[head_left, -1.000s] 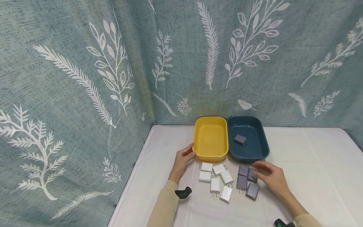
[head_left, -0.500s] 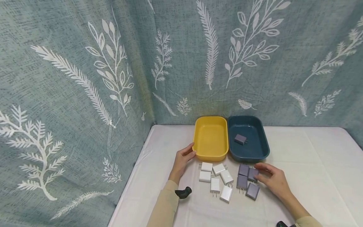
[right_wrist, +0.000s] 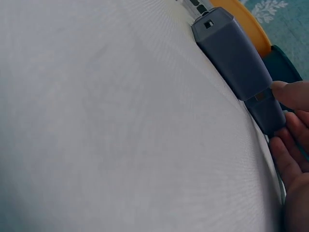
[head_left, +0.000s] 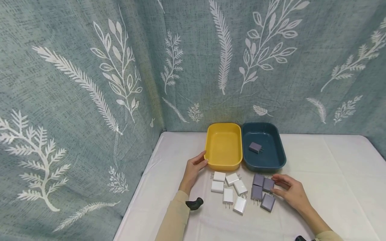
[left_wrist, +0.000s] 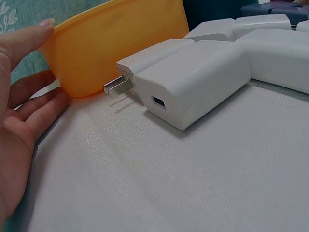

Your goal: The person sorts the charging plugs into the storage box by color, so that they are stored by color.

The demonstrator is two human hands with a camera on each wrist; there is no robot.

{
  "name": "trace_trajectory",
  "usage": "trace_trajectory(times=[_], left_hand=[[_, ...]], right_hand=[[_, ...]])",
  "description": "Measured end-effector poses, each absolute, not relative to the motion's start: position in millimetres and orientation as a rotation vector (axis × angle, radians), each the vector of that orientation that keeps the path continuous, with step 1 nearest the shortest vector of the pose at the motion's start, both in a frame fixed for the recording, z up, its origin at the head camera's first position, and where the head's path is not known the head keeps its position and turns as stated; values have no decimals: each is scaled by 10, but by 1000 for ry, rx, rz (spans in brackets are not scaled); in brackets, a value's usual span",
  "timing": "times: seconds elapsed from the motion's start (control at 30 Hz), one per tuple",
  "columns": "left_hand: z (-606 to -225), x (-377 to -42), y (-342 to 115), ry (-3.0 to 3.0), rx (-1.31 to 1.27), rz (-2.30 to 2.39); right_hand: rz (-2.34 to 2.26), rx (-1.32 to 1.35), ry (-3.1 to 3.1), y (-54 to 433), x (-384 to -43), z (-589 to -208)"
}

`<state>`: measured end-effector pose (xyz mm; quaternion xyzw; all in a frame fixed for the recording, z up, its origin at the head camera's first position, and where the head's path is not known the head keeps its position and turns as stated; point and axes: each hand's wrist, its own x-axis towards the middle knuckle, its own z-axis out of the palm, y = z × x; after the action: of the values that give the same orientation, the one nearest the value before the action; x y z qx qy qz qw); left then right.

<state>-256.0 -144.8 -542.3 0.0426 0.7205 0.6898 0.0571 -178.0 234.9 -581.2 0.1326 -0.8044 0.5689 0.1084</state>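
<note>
On the desk (head_left: 325, 160), by its back edge, the left hand (head_left: 191, 171) held a yellow tray (head_left: 224, 166) with its fingers. Rightward, the right hand (head_left: 292, 190) seemed to pinch a purple charger (head_left: 268, 185); lifting could have dragged its close-packed neighbours (head_left: 256, 193). The right wrist view cropped that hand.

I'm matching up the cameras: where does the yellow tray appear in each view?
Head: yellow tray, just right of centre, lower half.
Left wrist: yellow tray, upper left.
Right wrist: yellow tray, upper right, only a strip.
Shared landmark: the blue tray beside it.
</note>
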Motion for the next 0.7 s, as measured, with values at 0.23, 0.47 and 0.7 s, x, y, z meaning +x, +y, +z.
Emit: trace_trajectory(times=[0.23, 0.47, 0.7], left_hand=[[-5410, -2553, -1442, 2194, 120, 2078], [-5413, -2555, -1439, 2191, 108, 2089], [-5418, -2555, -1441, 2200, 121, 2083]], right_hand=[[1718, 390, -2406, 2366, -1770, -5825], [1697, 419, -2417, 2375, -1788, -5851], [1681, 434, -2409, 2374, -1780, -5856]])
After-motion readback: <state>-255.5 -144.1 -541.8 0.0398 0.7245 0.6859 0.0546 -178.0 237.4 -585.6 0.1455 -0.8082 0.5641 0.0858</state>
